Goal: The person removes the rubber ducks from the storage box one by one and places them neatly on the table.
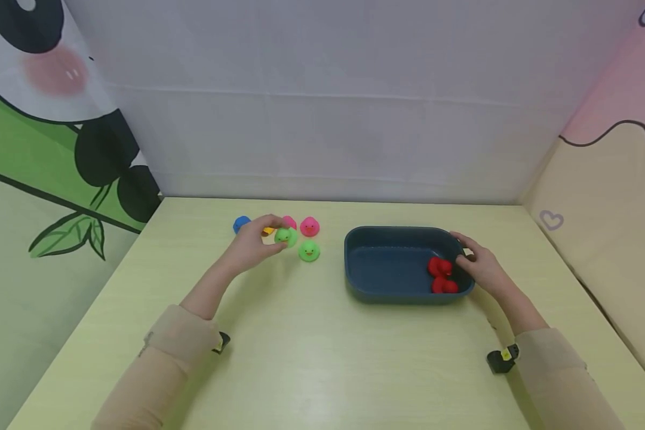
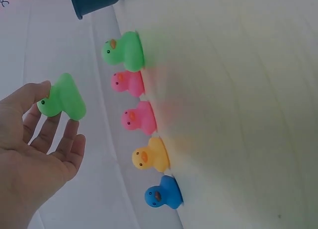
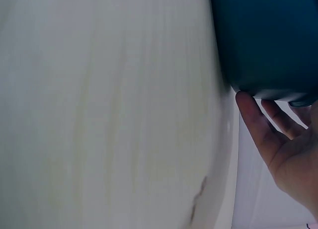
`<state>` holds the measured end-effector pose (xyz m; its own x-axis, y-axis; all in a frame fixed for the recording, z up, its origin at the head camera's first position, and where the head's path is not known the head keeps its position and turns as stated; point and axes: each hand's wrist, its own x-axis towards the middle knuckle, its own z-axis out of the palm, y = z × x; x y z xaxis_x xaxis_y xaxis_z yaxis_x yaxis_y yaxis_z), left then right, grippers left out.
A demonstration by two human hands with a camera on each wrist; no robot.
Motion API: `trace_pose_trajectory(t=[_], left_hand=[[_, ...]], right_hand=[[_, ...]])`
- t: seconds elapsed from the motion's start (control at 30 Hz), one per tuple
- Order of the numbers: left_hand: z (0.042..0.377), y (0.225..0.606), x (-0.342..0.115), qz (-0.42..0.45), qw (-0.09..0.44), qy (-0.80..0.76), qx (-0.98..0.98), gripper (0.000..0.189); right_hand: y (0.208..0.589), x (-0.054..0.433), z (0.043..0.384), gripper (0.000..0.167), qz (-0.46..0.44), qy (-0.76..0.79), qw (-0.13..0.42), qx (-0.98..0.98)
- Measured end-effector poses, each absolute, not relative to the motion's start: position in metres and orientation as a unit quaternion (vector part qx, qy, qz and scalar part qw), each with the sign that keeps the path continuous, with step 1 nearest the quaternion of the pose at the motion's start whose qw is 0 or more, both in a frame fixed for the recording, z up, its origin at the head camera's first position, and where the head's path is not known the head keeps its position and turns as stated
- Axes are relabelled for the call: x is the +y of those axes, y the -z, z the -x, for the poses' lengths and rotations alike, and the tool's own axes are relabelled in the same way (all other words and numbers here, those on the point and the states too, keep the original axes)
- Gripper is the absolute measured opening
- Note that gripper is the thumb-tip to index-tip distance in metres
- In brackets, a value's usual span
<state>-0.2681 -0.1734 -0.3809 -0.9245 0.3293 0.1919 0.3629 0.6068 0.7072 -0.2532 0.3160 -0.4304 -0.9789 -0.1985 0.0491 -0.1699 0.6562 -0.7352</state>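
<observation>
My left hand point(image 1: 251, 246) pinches a light green rubber duck point(image 2: 63, 99) between thumb and fingers, lifted above the table. Below it a second green duck point(image 1: 309, 251) stands on the tabletop. Behind are two pink ducks point(image 1: 310, 226), a yellow duck point(image 2: 151, 155) and a blue duck point(image 1: 241, 224), set in a row in the left wrist view. The yellow one is partly hidden by my hand in the head view. At the right end of a dark blue basin point(image 1: 395, 298), my right hand point(image 1: 482, 267) grips the rim. Two red ducks point(image 1: 439, 266) lie inside, near that end.
A pale wooden table point(image 1: 312, 370) bears everything. A white cloth wall point(image 1: 322, 137) rises along its back edge, with printed panels on the left and right sides. Small black devices point(image 1: 501, 361) sit at both wrists.
</observation>
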Motion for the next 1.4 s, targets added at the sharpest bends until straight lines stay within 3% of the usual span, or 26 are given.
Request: trace_pose_trajectory(t=[1.0, 1.4], left_hand=[[0.307, 0.424, -0.181, 0.163, -0.070, 0.343, -0.922, 0.031], [0.310, 0.427, -0.180, 0.170, -0.075, 0.319, -0.929, 0.029]], right_hand=[[0.432, 0.316, 0.251, 0.054, 0.104, 0.408, 0.013, 0.907], [0.432, 0.316, 0.252, 0.056, 0.104, 0.410, 0.017, 0.906]])
